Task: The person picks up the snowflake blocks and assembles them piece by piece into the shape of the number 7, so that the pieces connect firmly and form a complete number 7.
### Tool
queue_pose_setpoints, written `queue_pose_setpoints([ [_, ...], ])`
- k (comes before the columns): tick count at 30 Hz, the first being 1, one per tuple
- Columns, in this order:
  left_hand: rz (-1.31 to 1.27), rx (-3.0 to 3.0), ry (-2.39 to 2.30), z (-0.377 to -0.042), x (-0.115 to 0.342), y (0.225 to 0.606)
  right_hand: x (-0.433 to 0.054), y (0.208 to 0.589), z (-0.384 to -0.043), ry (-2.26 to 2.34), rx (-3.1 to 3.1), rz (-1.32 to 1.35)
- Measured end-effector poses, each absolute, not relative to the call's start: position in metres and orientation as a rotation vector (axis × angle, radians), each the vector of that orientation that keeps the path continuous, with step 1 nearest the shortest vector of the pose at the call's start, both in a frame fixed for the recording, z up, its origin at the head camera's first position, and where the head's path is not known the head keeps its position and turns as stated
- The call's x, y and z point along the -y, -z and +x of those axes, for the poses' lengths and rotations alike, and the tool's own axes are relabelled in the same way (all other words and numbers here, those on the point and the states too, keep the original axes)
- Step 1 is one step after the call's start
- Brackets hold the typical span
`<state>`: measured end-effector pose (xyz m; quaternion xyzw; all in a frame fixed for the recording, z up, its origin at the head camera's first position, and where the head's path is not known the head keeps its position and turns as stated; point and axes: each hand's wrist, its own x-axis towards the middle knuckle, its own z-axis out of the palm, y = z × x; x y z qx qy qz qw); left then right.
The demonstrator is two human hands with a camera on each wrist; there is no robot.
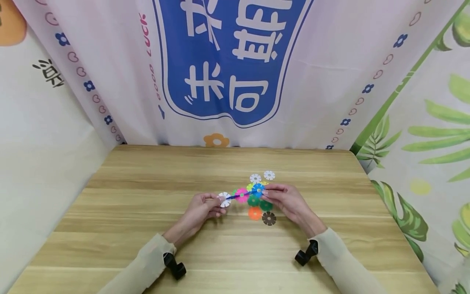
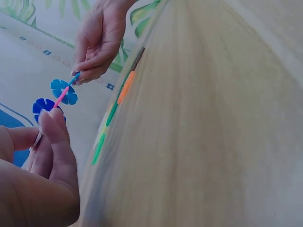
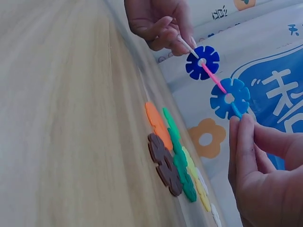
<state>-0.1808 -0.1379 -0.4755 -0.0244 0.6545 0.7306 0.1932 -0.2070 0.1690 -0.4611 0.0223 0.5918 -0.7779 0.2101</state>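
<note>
- The left hand (image 1: 200,210) pinches the white disc (image 1: 226,201) at one end of a linked chain (image 3: 214,78).
- The right hand (image 1: 288,200) pinches the blue disc (image 1: 256,191) at the other end.
- The chain spans between both hands, raised above the table (image 1: 220,253).
- Its notched middle discs are dark blue, pink and light blue.
- Loose discs, including orange (image 1: 253,215) and brown (image 1: 269,222), lie below.
</note>
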Motion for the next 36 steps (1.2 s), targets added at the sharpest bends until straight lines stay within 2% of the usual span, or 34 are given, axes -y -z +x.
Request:
queue_pose_setpoints([
  [10, -0.036, -1.924, -1.901, -0.189, 0.145, 0.463, -0.169, 0.461, -0.207, 2.164, -1.588, 0.04],
  [18, 0.15, -1.953, -1.731, -0.19, 0.128, 0.456, -0.158, 0.456, -0.205, 2.069, -1.624, -0.012],
  [36, 0.13, -1.89, -1.717, -0.182, 0.103, 0.461, -0.141, 0.459, -0.206, 1.947, -1.681, -0.099],
])
